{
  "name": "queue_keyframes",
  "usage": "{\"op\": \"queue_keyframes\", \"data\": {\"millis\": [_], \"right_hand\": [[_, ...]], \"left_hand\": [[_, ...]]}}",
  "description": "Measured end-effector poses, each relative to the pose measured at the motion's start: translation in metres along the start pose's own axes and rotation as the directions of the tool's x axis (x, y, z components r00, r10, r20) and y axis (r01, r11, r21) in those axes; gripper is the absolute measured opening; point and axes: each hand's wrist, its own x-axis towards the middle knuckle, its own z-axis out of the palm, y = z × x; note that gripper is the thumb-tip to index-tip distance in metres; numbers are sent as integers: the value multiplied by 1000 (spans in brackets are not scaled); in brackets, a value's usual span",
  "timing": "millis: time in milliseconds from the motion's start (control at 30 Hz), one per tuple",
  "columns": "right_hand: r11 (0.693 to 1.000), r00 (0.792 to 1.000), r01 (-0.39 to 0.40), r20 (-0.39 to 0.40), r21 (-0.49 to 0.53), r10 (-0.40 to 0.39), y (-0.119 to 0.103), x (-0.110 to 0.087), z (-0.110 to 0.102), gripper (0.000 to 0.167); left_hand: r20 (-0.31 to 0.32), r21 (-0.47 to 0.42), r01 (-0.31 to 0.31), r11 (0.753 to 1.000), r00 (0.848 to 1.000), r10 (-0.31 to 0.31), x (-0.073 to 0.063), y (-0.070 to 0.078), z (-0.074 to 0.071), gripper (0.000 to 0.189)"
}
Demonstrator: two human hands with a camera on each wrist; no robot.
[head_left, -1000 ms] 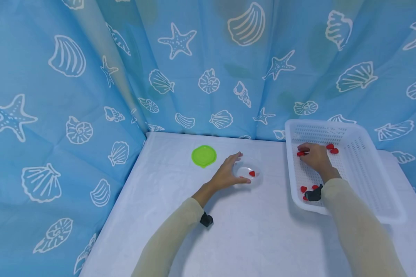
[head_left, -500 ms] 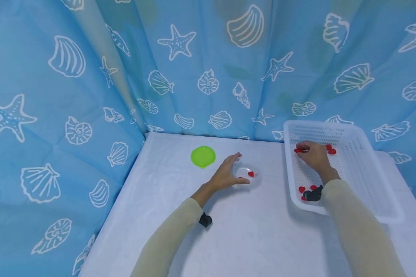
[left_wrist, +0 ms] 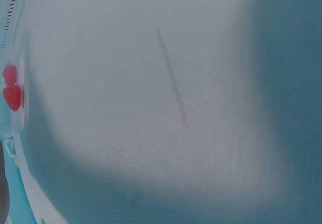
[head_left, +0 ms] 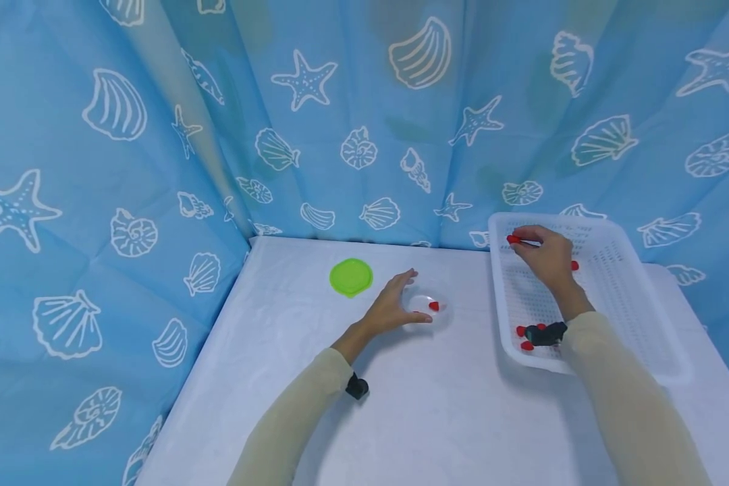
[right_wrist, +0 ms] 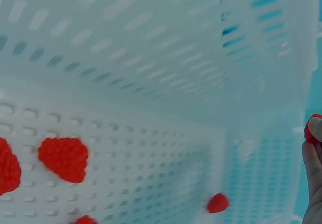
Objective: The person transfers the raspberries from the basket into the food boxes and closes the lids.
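Note:
My left hand (head_left: 391, 307) curves round a small clear bowl (head_left: 424, 300), thumb on the near side and fingers on the far side. Red raspberries (left_wrist: 12, 97) lie in that bowl; two show through its wall at the left edge of the left wrist view. Over the far left part of a white plastic basket (head_left: 646, 324), my right hand (head_left: 549, 262) pinches a raspberry (head_left: 513, 239) between thumb and fingertips. In the right wrist view this raspberry appears at the right edge, raised above the basket floor. Several more raspberries (right_wrist: 64, 158) lie on the perforated floor.
A flat green lid (head_left: 351, 277) lies on the white-covered table (head_left: 449, 418) behind and left of the bowl. The basket's raised walls stand around the right hand. A blue shell-patterned curtain (head_left: 364, 88) hangs along the back and left.
My right hand has lifted the pinched raspberry off the basket floor, up and toward the basket's far left corner. The left hand stays at the bowl. The head view has shifted slightly.

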Motion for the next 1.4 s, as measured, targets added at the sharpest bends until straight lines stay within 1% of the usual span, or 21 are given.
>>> {"op": "queue_keyframes", "data": {"millis": [100,233,433,567,633,767,833,967,1067,1200,1400], "right_hand": [[999,1000,10,-9,41,-10,-10,-1,-1,42],[998,1000,16,-20,67,-15,-18,-4,0,42],[994,1000,14,-21,106,-12,-25,-9,0,44],[988,998,53,-25,144,-49,-32,-13,2,44],[983,996,83,-32,166,-78,-35,-15,3,44],[968,990,138,-58,210,-129,-43,-18,7,41],[956,984,174,-70,235,-162,-47,-20,9,38],[932,973,232,-68,279,-222,-54,-21,13,36],[925,972,236,-62,297,-228,-60,-22,16,36],[921,971,237,-60,310,-230,-72,-26,18,35],[906,967,251,-39,341,-254,-89,-34,25,34]], "left_hand": [[-1,4,16,1000,1000,-16,-1,-1,0,103],[3,6,32,999,999,-32,-2,-2,1,102],[9,4,27,1000,1000,-27,-4,-4,2,103],[7,6,35,999,999,-35,-4,-5,3,102],[4,6,43,999,999,-43,-4,-6,3,102],[2,-8,39,999,999,-39,-3,-5,4,104],[2,-15,36,999,999,-36,-3,-5,5,104],[-6,-15,31,999,999,-31,-1,-7,6,104],[-12,-17,25,1000,1000,-25,-1,-7,6,104],[-13,-23,33,999,999,-34,1,-7,6,104],[-15,-30,46,998,999,-46,2,-1,6,104]]}}
